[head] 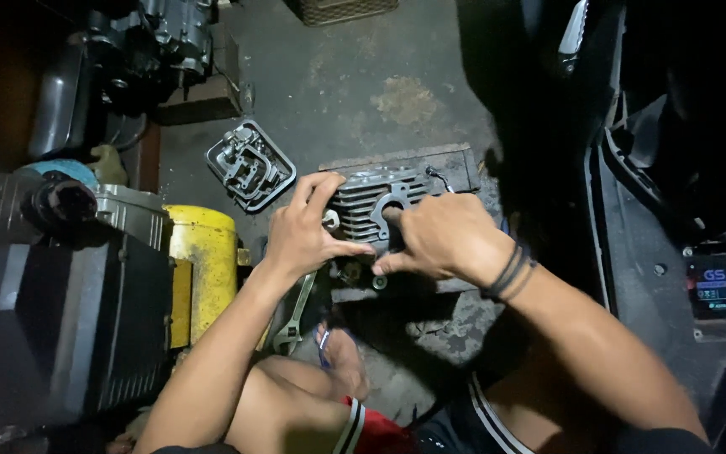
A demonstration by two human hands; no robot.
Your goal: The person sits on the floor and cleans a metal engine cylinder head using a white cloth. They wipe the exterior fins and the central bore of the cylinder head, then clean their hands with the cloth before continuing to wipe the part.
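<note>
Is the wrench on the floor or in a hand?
On the floor: the wrench lies flat below the left hand, with no hand touching it.

Two hands, the left hand [300, 235] and right hand [439, 240], grip one finned cylinder head [371, 202]. One engine cover [249, 166] lies at ten o'clock. One wrench [294, 318] lies at seven.

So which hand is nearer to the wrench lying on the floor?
Left. The left hand is just above the wrench, gripping the finned engine part; the right hand is farther off to its right.

A stained concrete floor [338, 84] bears a metal cover [250, 165], wrench [296, 315] and wooden block [455, 168].
</note>
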